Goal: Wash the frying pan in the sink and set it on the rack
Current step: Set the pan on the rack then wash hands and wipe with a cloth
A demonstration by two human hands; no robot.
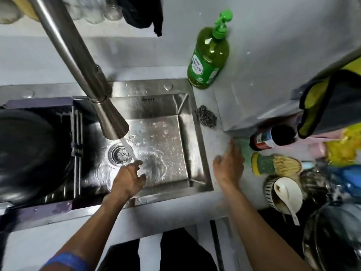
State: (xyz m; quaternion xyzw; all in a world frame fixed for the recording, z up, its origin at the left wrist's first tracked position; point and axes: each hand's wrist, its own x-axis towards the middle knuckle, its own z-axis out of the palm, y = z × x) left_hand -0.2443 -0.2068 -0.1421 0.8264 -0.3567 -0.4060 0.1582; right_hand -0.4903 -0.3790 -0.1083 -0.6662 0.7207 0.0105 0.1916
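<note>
Both forearms were bare, with no sleeves reaching the wrists. A blue band circled the left arm, well back from the left hand. The right hand wore nothing.

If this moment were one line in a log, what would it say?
left hand: open under tap water | right hand: open, on counter | frying pan: on rack | sink: water running
</note>
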